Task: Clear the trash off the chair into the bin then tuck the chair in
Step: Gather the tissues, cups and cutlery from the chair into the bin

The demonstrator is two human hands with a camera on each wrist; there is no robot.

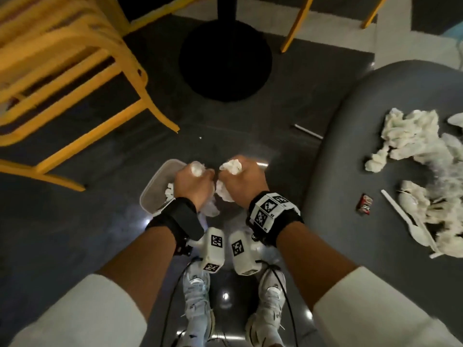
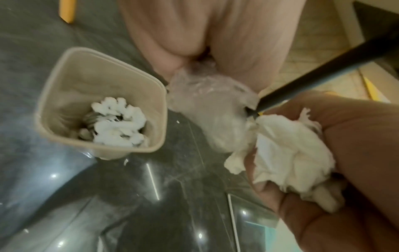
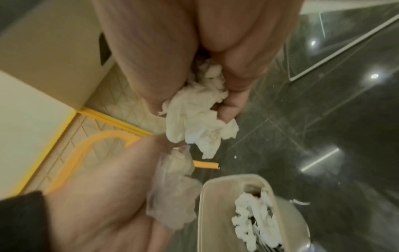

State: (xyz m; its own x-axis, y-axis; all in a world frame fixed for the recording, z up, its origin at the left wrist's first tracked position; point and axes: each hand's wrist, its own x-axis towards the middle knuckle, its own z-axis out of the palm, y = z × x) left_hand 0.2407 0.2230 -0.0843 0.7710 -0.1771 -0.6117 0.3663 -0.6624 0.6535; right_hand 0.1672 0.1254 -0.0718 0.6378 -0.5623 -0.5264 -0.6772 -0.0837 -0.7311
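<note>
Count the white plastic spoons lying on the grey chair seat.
2: one spoon lies near the seat's front edge, a second spoon sits just beyond it against the tissue pile. More may be buried.

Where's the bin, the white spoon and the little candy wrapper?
bin (image 2: 64, 81), left wrist view, inner wall.
white spoon (image 1: 406, 219), head view, handle.
candy wrapper (image 1: 364, 204), head view, its middle.

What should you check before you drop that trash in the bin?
1. Left hand grips clear plastic wrap: ok.
2. Right hand grips crumpled tissue: ok.
3. Bin open with room inside: ok.
4. Left hand over the bin: ok.
5. Right hand over the bin: not ok, it looks beside it.
6. Grey chair cleared: not ok, tissues, spoon and wrapper remain.
</note>
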